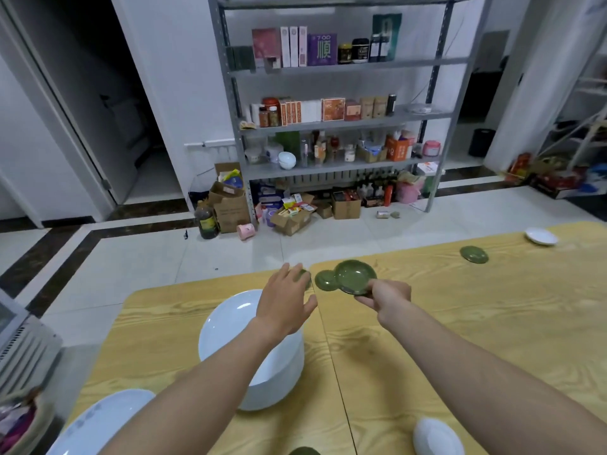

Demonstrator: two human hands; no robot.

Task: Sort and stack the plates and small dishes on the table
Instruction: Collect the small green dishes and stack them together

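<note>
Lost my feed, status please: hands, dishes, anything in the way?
Right hand pinches small round green dish. Left hand open, fingers over second green dish. Third green dish flat between them; nothing blocks.

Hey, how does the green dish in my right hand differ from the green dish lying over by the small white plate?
The held dish is lifted off the table, its rim pinched by your right hand; the far dish lies on the table, untouched. The held dish is tilted, showing its hollow; the far dish lies flat. Both are small, round and dark green.
</note>
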